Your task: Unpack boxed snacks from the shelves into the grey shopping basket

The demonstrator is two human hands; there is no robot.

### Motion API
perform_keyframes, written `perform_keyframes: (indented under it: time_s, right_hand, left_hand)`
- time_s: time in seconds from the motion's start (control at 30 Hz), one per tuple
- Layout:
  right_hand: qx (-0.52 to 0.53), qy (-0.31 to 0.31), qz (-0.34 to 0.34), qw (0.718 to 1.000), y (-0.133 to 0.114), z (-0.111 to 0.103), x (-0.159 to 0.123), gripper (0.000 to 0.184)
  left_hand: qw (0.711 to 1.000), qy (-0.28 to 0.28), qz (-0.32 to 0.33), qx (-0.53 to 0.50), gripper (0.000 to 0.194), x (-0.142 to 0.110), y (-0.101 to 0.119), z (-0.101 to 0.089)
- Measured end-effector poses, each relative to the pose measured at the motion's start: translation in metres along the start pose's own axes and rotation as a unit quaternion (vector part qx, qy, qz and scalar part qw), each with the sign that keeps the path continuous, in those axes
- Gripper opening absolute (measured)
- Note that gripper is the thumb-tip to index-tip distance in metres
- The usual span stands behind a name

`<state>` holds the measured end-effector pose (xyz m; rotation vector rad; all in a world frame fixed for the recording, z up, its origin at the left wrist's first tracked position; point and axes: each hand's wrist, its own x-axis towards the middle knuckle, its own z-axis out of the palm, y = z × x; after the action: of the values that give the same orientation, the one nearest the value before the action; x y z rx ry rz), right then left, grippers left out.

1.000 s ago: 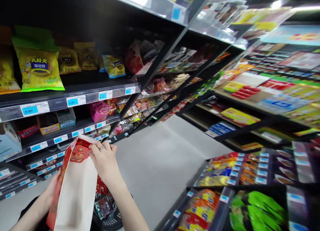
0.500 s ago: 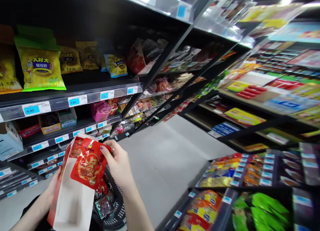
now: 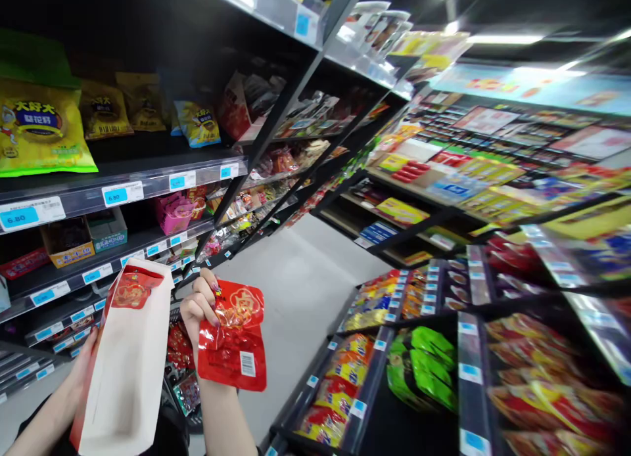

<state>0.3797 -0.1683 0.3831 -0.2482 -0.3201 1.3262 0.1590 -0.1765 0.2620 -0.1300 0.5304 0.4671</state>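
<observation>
My left hand [image 3: 85,367] grips the side of an open carton [image 3: 129,357], red outside and white inside, which is tilted toward me. A red snack packet [image 3: 132,290] lies at its far end. Off to the right of the carton, my right hand [image 3: 199,303] pinches red snack packets [image 3: 235,351] by their left edge. They look like two overlapping ones, one showing a round emblem and the other a barcode. Below, partly hidden by the carton and my right forearm, a dark shopping basket [image 3: 196,418] holds red packets and a dark wrapped item [image 3: 187,391].
A shelf [image 3: 148,155] on the left carries yellow snack bags [image 3: 42,127], with small boxes [image 3: 109,229] one level down. Grey floor [image 3: 286,278] runs between the shelves. To the right, a low display holds green bags [image 3: 424,367] and red-yellow packs [image 3: 330,397].
My right hand has drawn the red packets out of the carton and moved them to its right, turning them. One packet stays in the carton. The view has swung right.
</observation>
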Motion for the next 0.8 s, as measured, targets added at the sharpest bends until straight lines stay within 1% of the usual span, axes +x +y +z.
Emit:
perform_keyframes:
  time_s: [0.1,0.2,0.3,0.43,0.53,0.6,0.67,0.7,0.73,0.77,0.8]
  right_hand:
    - [-0.082,0.046,-0.068,0.993,-0.001,0.001,0.001,0.017]
    - [-0.138,0.071,-0.101,0.983,-0.003,0.004,0.003,0.018]
    - [-0.156,0.073,-0.105,0.979,-0.006,0.005,0.003,0.018]
    - [-0.129,0.066,-0.095,0.985,-0.007,0.003,0.003,0.017]
    - [-0.121,0.056,-0.091,0.987,-0.004,0.003,0.002,0.015]
    - [-0.138,0.048,-0.095,0.985,-0.004,0.004,0.002,0.014]
    - [-0.181,0.046,-0.093,0.978,-0.007,0.001,0.004,0.018]
    - [-0.216,0.053,-0.092,0.971,-0.011,-0.004,0.006,0.021]
    - [-0.270,0.073,-0.098,0.955,-0.017,-0.012,0.008,0.025]
    - [-0.336,0.104,-0.109,0.930,-0.024,-0.023,0.009,0.029]
    - [-0.403,0.140,-0.123,0.896,-0.031,-0.038,0.009,0.032]
  left_hand:
    - [1.000,0.021,0.009,0.010,0.049,-0.002,0.000,0.005]
    - [0.999,0.038,0.014,0.017,0.050,-0.001,0.000,0.005]
    - [0.999,0.036,0.014,0.025,0.052,-0.003,0.000,0.005]
    - [0.999,0.031,-0.007,0.025,0.056,-0.006,-0.001,0.010]
    - [0.999,0.037,0.013,0.031,0.057,-0.007,-0.002,0.015]
    - [0.998,0.049,0.026,0.033,0.059,-0.006,-0.002,0.016]
    - [0.998,0.056,0.021,0.030,0.061,-0.005,-0.001,0.015]
    - [0.998,0.055,0.019,0.028,0.062,-0.005,0.000,0.014]
    - [0.998,0.050,0.019,0.029,0.063,-0.004,0.000,0.012]
    - [0.998,0.044,0.022,0.033,0.063,-0.004,0.001,0.009]
    - [0.998,0.039,0.028,0.039,0.063,-0.004,0.001,0.007]
